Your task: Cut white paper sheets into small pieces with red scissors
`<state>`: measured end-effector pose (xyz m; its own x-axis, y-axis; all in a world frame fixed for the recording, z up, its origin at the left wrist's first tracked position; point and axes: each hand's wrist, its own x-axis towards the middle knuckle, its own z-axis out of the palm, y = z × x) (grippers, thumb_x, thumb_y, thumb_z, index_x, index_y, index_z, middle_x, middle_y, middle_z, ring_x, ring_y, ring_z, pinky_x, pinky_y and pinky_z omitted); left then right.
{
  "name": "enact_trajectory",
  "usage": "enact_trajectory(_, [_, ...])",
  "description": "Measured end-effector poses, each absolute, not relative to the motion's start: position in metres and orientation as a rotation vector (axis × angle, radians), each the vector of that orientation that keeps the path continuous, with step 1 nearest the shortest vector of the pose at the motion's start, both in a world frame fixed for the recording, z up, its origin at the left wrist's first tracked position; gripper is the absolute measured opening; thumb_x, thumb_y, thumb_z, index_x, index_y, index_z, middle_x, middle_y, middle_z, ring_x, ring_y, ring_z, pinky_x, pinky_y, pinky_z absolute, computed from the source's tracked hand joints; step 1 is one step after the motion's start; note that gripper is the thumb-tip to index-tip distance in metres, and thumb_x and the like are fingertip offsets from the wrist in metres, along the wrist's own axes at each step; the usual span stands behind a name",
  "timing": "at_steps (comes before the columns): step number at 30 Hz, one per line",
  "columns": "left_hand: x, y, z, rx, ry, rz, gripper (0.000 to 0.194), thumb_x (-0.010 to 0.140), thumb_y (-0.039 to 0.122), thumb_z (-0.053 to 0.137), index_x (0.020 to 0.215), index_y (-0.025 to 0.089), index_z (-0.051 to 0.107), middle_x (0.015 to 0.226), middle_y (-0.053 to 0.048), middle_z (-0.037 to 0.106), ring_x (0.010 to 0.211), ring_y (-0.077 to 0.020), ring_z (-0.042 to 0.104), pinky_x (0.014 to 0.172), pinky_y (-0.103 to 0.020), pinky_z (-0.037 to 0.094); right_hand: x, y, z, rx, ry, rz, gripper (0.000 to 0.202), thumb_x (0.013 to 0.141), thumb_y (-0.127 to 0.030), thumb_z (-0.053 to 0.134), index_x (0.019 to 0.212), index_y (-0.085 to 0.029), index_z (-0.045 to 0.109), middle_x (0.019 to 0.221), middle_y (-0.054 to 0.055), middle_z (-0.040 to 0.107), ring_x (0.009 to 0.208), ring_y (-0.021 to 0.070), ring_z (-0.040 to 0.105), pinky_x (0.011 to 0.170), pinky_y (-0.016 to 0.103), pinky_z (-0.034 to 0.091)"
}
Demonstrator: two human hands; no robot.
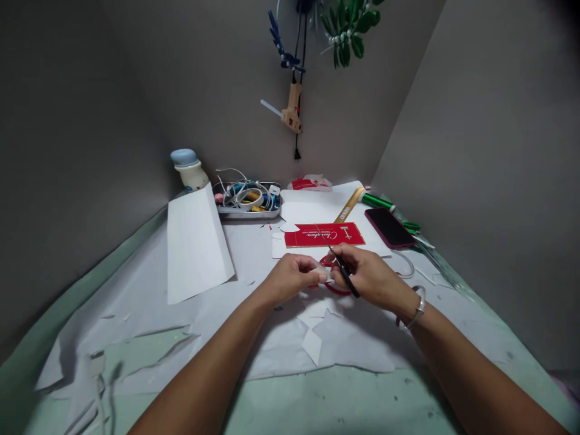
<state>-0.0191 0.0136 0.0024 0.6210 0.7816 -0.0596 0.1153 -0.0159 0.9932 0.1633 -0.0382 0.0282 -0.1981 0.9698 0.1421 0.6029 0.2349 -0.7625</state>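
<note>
My left hand (296,275) pinches a small white paper piece (323,272) between thumb and fingertips, over the middle of the table. Close beside it, my right hand (362,273) is closed around slim black tweezers (347,277), whose thin tip points away and to the left. The fingertips of both hands nearly meet at the paper. Red loops, seemingly scissors handles (338,290), show under my hands, the rest hidden. Just beyond lies a red printed card strip (324,235). Nearer me, white diamond-shaped paper cutouts (312,346) lie on the sheet.
A folded white sheet (194,248) stands at left, before a blue-capped bottle (185,166). A metal tray (249,214) holds tapes and cable. At right are a phone (389,228), a green roll (377,201) and wires (441,269). A glue gun (292,110) hangs on the wall.
</note>
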Motion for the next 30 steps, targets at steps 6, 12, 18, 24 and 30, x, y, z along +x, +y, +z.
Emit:
enact_trajectory(6, [-0.020, 0.014, 0.002, 1.523, 0.818, 0.580, 0.014, 0.068, 0.027, 0.067, 0.069, 0.014, 0.064, 0.059, -0.002, 0.059, 0.055, -0.0109, 0.052, 0.055, -0.026, 0.038, 0.161, -0.034, 0.026, -1.433, -1.780, 0.937, 0.020, 0.069, -0.022, 0.059, 0.089, -0.020, 0.059, 0.066, -0.004, 0.053, 0.058, 0.0102, 0.045, 0.053, 0.021, 0.037])
enact_trajectory(12, [-0.021, 0.013, 0.001, 1.541, 0.839, 0.545, 0.016, 0.069, 0.029, 0.066, 0.066, 0.013, 0.063, 0.056, -0.004, 0.059, 0.052, -0.0117, 0.051, 0.052, -0.026, 0.036, 0.161, -0.031, 0.022, -1.395, -1.599, 1.212, 0.022, 0.066, -0.019, 0.059, 0.087, -0.019, 0.057, 0.062, -0.005, 0.051, 0.050, 0.0082, 0.040, 0.048, 0.021, 0.033])
enact_trajectory(18, [-0.018, 0.012, -0.004, 1.437, 0.870, 0.628, 0.017, 0.067, 0.027, 0.070, 0.066, 0.013, 0.062, 0.057, -0.002, 0.057, 0.052, -0.0106, 0.050, 0.053, -0.025, 0.036, 0.157, -0.027, 0.011, -1.326, -1.589, 1.072, 0.020, 0.065, -0.020, 0.060, 0.084, -0.019, 0.056, 0.063, -0.005, 0.052, 0.054, 0.0095, 0.043, 0.050, 0.022, 0.034])
enact_trajectory(24, [-0.014, 0.010, -0.003, 1.055, 0.650, 0.778, 0.032, 0.062, 0.018, 0.077, 0.092, 0.014, 0.067, 0.081, -0.006, 0.065, 0.071, -0.0135, 0.060, 0.075, -0.031, 0.044, 0.146, -0.030, 0.017, -1.322, -1.318, 0.887, 0.020, 0.066, -0.025, 0.060, 0.083, -0.021, 0.052, 0.061, -0.006, 0.049, 0.053, 0.0095, 0.042, 0.050, 0.022, 0.036])
enact_trajectory(30, [-0.004, 0.003, 0.000, 0.896, 0.562, 0.857, 0.028, 0.064, 0.015, 0.075, 0.091, 0.013, 0.068, 0.093, -0.009, 0.067, 0.084, -0.0168, 0.062, 0.085, -0.033, 0.044, 0.136, -0.034, 0.012, -1.257, -1.223, 0.754, 0.017, 0.068, -0.025, 0.060, 0.081, -0.021, 0.050, 0.065, -0.005, 0.050, 0.056, 0.0103, 0.046, 0.054, 0.024, 0.041])
